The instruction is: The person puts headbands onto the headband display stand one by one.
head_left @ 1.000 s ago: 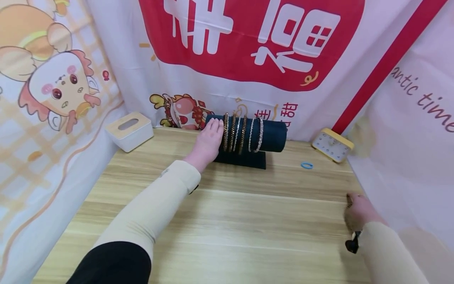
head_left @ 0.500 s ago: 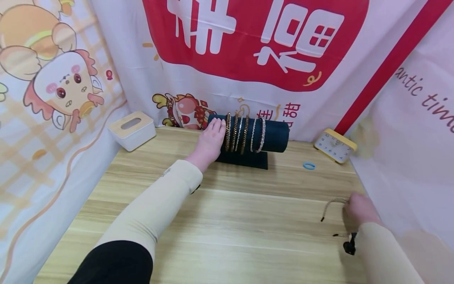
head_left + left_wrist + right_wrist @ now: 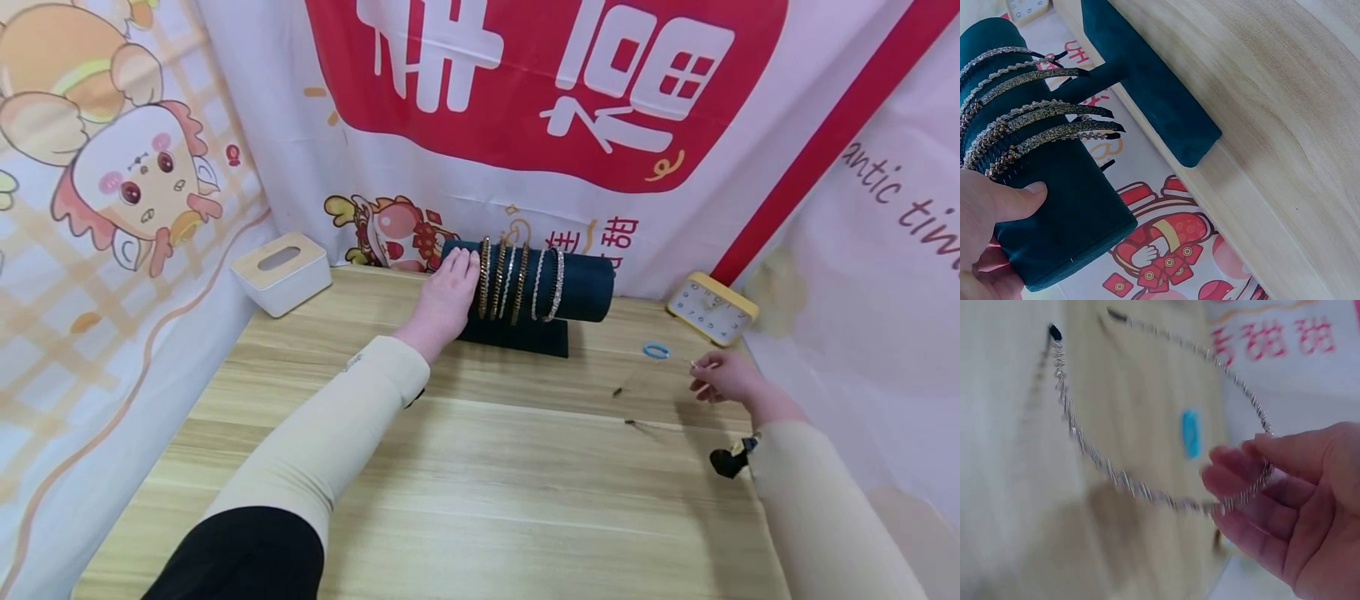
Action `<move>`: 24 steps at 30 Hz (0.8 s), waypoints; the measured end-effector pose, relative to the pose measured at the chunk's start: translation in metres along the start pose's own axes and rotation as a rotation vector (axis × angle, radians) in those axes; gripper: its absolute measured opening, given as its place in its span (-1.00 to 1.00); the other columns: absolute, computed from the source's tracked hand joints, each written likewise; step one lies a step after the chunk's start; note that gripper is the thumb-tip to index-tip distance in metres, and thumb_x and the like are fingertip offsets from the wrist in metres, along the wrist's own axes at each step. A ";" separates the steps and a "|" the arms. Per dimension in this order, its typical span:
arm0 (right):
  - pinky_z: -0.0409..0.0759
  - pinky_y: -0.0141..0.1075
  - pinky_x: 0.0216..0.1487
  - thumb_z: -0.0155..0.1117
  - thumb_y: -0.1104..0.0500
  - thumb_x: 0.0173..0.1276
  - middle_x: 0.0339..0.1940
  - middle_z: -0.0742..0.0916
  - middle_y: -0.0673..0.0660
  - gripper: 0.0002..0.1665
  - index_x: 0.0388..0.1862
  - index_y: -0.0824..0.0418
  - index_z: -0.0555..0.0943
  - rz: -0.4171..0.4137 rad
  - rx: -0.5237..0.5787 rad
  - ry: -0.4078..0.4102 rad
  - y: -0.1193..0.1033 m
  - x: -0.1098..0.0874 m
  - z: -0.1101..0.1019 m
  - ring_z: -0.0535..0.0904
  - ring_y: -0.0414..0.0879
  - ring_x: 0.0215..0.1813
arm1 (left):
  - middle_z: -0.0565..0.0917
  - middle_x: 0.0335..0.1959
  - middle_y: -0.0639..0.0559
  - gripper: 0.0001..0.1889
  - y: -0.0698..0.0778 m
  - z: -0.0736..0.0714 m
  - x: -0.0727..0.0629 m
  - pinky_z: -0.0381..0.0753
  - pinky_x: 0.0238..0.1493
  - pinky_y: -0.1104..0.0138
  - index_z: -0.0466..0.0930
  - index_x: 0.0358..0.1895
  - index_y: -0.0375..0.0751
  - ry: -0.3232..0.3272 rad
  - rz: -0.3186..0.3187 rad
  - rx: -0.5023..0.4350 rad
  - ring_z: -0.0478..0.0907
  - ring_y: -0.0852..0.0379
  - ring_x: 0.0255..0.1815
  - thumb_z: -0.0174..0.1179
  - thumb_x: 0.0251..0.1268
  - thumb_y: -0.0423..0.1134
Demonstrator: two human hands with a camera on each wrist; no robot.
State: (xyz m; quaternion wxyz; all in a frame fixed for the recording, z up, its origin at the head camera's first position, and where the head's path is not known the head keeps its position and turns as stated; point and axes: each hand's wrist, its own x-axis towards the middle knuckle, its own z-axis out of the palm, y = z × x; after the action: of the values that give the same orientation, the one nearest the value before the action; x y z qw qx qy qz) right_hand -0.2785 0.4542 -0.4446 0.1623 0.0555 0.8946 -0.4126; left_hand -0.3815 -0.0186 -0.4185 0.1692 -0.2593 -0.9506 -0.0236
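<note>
In the head view, my left hand (image 3: 444,296) holds the left end of a dark teal headband stand (image 3: 588,287), a padded roll on a flat base. The left wrist view shows my thumb (image 3: 1032,195) on top of the roll, with other fingers round its end. Several gold and silver headbands (image 3: 557,283) sit side by side over the roll, their dark tips pointing downward. My right hand (image 3: 726,379), raised over the right of the table, pinches a thin, twisted silver headband (image 3: 1129,482) near its middle. Its two black-tipped ends point away from the hand, toward the left.
A blue ring-shaped item (image 3: 656,351) lies on the wooden table (image 3: 480,483), just beyond my right hand. Behind it at the back right stands a yellow clock (image 3: 712,308). A white tissue box (image 3: 282,279) with a wooden lid is at the back left. Printed cloth hangs around the table.
My right hand has come up from the table's right edge, moving away from me and slightly left with the silver headband. The left hand stays on the stand.
</note>
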 end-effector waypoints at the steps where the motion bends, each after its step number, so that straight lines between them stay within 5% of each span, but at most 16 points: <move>1: 0.70 -0.09 -0.26 0.05 0.30 0.54 -0.33 0.75 0.29 -0.77 -0.09 0.54 0.45 0.004 0.053 -0.017 -0.007 0.001 0.000 0.72 0.03 -0.34 | 0.30 0.40 -0.34 -0.34 0.000 0.000 0.000 0.16 0.45 0.16 0.18 0.45 -0.43 -0.003 -0.001 -0.003 0.13 -0.21 0.48 0.16 0.28 -0.43; 6: 0.71 -0.15 -0.16 0.03 0.21 0.59 -0.28 0.78 0.15 -0.80 -0.11 0.31 0.55 -0.009 0.367 -0.096 -0.036 0.000 0.002 0.74 -0.07 -0.29 | 0.28 0.41 -0.35 -0.32 -0.001 0.001 0.000 0.14 0.45 0.15 0.16 0.46 -0.43 -0.006 0.006 -0.018 0.11 -0.21 0.49 0.16 0.28 -0.43; 14: 0.65 -0.28 -0.02 -0.01 0.27 0.58 -0.13 0.78 0.09 -0.73 -0.09 0.13 0.68 -0.155 0.873 -0.072 -0.070 -0.001 0.013 0.73 -0.10 -0.12 | 0.26 0.43 -0.34 -0.31 -0.002 0.001 0.001 0.17 0.44 0.13 0.15 0.47 -0.42 -0.018 0.000 -0.028 0.10 -0.21 0.49 0.18 0.28 -0.43; 24: 0.66 -0.20 -0.02 0.22 0.26 0.45 -0.13 0.78 0.10 -0.69 0.14 0.14 0.65 -0.115 1.054 0.088 -0.115 -0.007 0.031 0.73 -0.05 -0.14 | 0.24 0.44 -0.34 -0.30 -0.002 0.000 0.001 0.17 0.44 0.12 0.13 0.48 -0.41 -0.042 -0.001 -0.016 0.08 -0.20 0.50 0.18 0.29 -0.40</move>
State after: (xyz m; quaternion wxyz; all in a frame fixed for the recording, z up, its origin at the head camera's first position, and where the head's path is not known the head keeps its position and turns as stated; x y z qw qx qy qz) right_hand -0.2911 0.3555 -0.3779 0.0520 0.0976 0.5737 -0.8116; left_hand -0.3827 -0.0201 -0.4178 0.1472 -0.2607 -0.9538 -0.0259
